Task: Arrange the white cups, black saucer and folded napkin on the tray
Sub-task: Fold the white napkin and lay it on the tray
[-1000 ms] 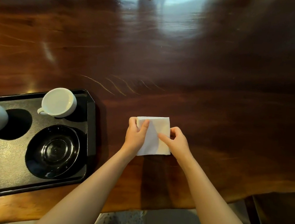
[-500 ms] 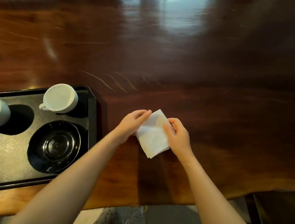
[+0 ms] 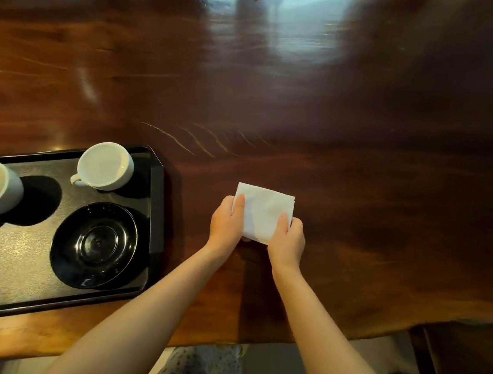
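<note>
Gripping a folded white paper napkin [image 3: 267,212] over the dark polished wooden table [image 3: 367,139], the left hand [image 3: 227,223] and right hand [image 3: 288,242] pinch opposite edges, right of the black rectangular tray [image 3: 153,194].

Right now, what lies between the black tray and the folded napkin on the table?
In the head view, only bare wooden table lies between the black tray and the folded napkin. Left hand and right hand hold the napkin.

A home dining spot or café: polished slab-wood table [image 3: 310,102], black serving tray [image 3: 157,207] with white cups [image 3: 104,167].
</note>
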The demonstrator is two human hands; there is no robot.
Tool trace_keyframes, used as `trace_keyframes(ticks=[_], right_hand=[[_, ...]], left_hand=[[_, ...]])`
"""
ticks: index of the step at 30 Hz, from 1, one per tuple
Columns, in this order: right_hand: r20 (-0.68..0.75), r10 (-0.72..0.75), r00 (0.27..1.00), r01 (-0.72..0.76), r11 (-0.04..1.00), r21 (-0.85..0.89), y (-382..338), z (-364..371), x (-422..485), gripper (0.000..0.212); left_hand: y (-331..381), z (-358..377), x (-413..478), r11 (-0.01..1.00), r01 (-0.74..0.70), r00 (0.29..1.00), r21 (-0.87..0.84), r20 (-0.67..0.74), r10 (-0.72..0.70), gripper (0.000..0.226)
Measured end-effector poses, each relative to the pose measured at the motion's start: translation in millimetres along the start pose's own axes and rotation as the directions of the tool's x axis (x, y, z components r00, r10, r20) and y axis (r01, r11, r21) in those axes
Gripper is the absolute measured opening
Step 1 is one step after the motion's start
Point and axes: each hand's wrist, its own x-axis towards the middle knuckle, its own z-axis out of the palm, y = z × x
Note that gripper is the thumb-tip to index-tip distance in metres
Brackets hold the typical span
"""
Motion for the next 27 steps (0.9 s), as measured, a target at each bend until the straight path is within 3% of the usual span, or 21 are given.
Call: trace_keyframes(ticks=[6,13,16,19,22,24,27], right_hand=[[0.034,-0.316,0.948,0.317,0.938,-0.140,4,-6,-2,0.026],[0.012,-0.494,0.870,0.461,0.804,-0.376,-10,-3,-11,0.030],[0.065,-0.564,0.824,0.546,0.756,-0.360,-33,12,-20,0.030],[0.144,-0.541,0.828,0.560,0.801,-0.210,-58,29,-29,0.033],[0.280,-0.388,0.878,0.424,0.902,-0.078,-91,54,-43,0.039],[0.333,-0.330,0.883,0.374,0.924,-0.075,-110,76,-55,0.041],[0.373,-0.355,0.857,0.438,0.883,-0.166,-127,116,-80,0.049]], left_hand=[[10,1,2,0.992,0.069,0.997,0.104,-0.044,-0.065,0.030],[27,-15,-23,0.983,-0.063,0.958,0.173,-0.265,0.108,0.023],[40,-40,-28,0.983,-0.102,0.932,0.150,-0.332,0.147,0.022],[55,-73,-28,0.974,-0.193,0.898,0.114,-0.380,0.223,0.022],[62,-114,-29,0.960,-0.268,0.862,0.077,-0.426,0.275,0.022],[59,-141,-32,0.954,-0.293,0.845,0.063,-0.449,0.289,0.021],[48,-184,-38,0.954,-0.292,0.818,0.063,-0.501,0.283,0.021]])
